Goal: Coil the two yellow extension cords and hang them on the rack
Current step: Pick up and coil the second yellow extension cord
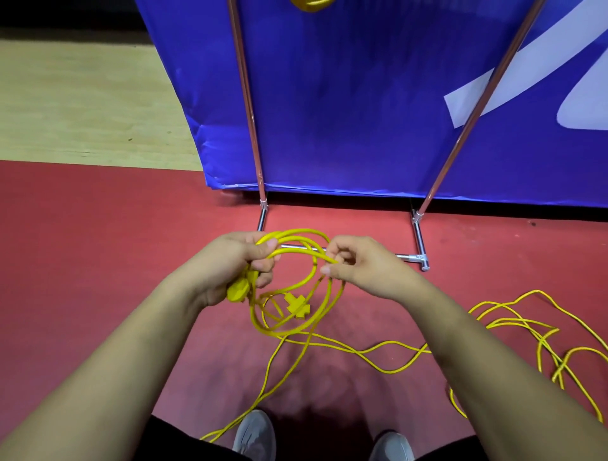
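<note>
My left hand (230, 263) grips a bundle of yellow cord loops (297, 329) together with a yellow plug (237, 291) at its palm. My right hand (358, 263) pinches a strand of the same yellow cord at the top of the loops. A yellow multi-socket end (296, 306) hangs inside the coil. The loose rest of the cord (513, 329) trails across the red floor to the right and down between my shoes. A second yellow coil (311, 4) shows at the top edge, up on the metal rack (250, 108).
The rack's two chrome uprights rise in front of a blue banner (362, 98); its base bar (418, 242) lies on the red floor just beyond my hands. Pale wooden floor (82, 98) lies at the far left. My grey shoes (255, 434) stand at the bottom.
</note>
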